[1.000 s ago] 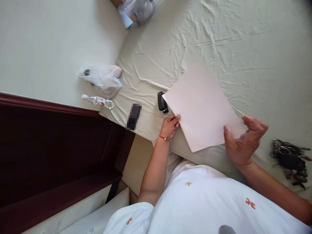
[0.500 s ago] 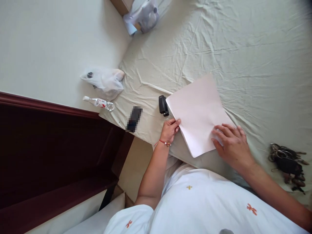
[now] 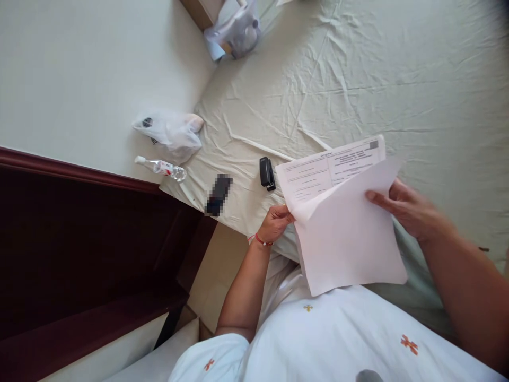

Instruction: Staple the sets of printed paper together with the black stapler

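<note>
A: State the position of the paper stack (image 3: 350, 260)
B: Between the two hands, over the near edge of the wrinkled, pale cloth (image 3: 405, 95), its lower end against the white shirt (image 3: 338, 329). The leaves are thin, smooth and rectangular.

A: Condition of each grip?
B: Left hand (image 3: 277, 223): thumb and fingers clamped on the left edge of the paper stack. Right hand (image 3: 413, 209): thumb in front, fingers behind, clamped on the blank sheet (image 3: 350, 223) near its upper right corner. That sheet bends into a soft curl at the left and a slanting fold line across the top.

A: And beneath it?
B: A printed page (image 3: 308, 183), flat and matt, with lines of small text and a dark square near one corner. The wording is too small to read.

A: Adjacent items?
B: A black stapler (image 3: 267, 173), oblong and hard-cased, just beside the printed page. Farther left, a dark oblong object (image 3: 218, 194), pixelated; a clear plastic bottle (image 3: 161, 166) lying on its side; and a crumpled, translucent bag (image 3: 173, 133) near it
</note>
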`<state>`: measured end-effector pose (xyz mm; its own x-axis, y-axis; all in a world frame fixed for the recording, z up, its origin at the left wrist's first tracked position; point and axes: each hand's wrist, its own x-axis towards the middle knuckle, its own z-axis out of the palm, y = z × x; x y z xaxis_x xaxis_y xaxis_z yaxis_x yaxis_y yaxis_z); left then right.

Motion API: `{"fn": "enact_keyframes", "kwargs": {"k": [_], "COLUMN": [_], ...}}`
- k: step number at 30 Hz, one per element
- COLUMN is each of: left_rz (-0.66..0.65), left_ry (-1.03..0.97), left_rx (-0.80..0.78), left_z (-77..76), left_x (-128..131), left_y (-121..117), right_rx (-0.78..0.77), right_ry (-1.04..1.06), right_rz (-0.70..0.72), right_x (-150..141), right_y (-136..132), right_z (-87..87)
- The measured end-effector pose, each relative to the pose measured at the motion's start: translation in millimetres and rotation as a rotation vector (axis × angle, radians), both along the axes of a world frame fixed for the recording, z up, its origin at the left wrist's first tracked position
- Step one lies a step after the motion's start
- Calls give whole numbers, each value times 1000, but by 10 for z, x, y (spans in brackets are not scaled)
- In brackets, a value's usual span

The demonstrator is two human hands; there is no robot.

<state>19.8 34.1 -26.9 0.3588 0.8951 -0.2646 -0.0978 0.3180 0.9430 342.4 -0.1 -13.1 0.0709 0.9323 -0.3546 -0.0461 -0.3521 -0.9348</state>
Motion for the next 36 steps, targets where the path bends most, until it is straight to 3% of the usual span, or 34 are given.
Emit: {"fn": "enact_keyframes", "kwargs": {"k": [3, 8, 13, 17, 22, 25, 27, 29, 33, 36], "left_rz": [-25, 46, 150, 293, 479, 527, 500, 461, 408, 412], "left_ry": [5, -7, -160, -247, -240, -199, -184, -169, -141, -122], "left_rx": [-54, -178, -204, -196, -318, -273, -235, -237, -267, -235], "left_z": [-78, -124, 27, 137, 147, 139, 137, 132, 121, 135], "left_x": [29, 115, 211, 270, 325, 351, 366, 378, 416, 464], "left_y": [-25, -71, -75, -3, 95, 88, 69, 55, 57, 64], "right_rx": [-195, -367, -342, -293, -255, -15, 262, 541, 937, 1026], "right_ry": [230, 150, 47, 10, -7, -394, -746, -927, -986, -1049], "right_rz": [86, 68, 85, 219, 388, 313, 155, 90, 293, 438], "right_x": [18, -103, -199, -204, -223, -287, -362, -463, -712, -858], "right_y": [69, 215, 373, 401, 419, 527, 618, 695, 773, 790], "right_z": [91, 246, 318, 270, 207, 221, 273, 357, 515, 543]}}
